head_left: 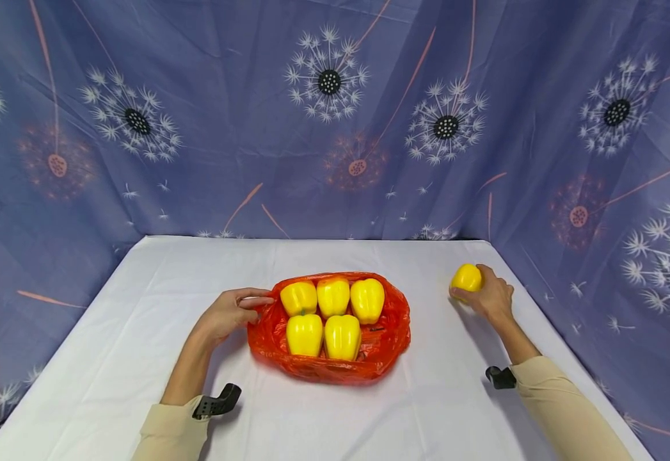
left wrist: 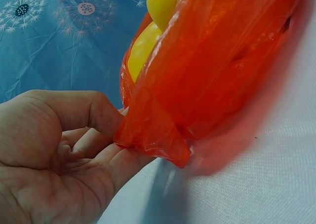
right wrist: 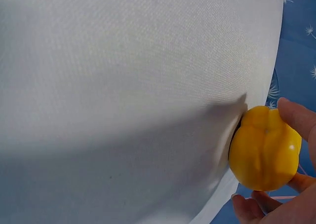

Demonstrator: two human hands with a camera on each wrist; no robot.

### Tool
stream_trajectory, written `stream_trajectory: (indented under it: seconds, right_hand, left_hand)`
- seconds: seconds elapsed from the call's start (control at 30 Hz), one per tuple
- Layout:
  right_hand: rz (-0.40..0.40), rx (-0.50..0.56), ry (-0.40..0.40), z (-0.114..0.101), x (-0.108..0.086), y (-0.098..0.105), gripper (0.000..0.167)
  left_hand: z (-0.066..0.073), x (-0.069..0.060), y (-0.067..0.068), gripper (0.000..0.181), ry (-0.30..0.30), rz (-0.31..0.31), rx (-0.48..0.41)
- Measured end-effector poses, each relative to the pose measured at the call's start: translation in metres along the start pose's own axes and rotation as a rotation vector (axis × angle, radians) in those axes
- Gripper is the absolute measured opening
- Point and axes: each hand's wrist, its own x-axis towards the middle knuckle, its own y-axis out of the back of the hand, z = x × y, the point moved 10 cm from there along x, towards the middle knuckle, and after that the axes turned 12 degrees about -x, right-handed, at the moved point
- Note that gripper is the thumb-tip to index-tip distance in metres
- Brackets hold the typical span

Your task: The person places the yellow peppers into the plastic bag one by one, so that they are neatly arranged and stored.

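A red plastic bag lies spread open on the table, holding several yellow bell peppers in two rows. At the bag's left edge, my left hand pinches the thin plastic; the left wrist view shows a fold of the bag between the thumb and fingers. Far to the right of the bag, my right hand grips a single yellow bell pepper by its sides. In the right wrist view this pepper sits between thumb and fingers, close to the white cloth; whether it touches the cloth I cannot tell.
A white cloth covers the table. Blue curtains with dandelion prints rise along its back and sides. Black wrist cameras are worn at both sleeve cuffs.
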Motion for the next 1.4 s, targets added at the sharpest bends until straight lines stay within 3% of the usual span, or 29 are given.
stream_trajectory:
  seconds: [0.37, 0.57, 0.97, 1.4]
  right_hand:
    - [-0.022, 0.050, -0.055, 0.000, -0.006, -0.003, 0.085]
    - [-0.009, 0.072, -0.026, -0.014, -0.012, 0.001, 0.084]
    - [-0.042, 0.112, 0.116, -0.068, -0.029, 0.019, 0.080]
    - [-0.101, 0.147, 0.216, -0.119, -0.049, 0.024, 0.081]
  left_hand:
    - [0.000, -0.001, 0.000, 0.056, 0.007, 0.008, 0.005]
    - [0.000, 0.000, -0.001, 0.056, 0.006, 0.003, 0.002]
    - [-0.002, 0.000, 0.001, 0.057, 0.004, 0.001, -0.005]
    - [0.000, 0.000, 0.001, 0.058, 0.003, -0.005, -0.016]
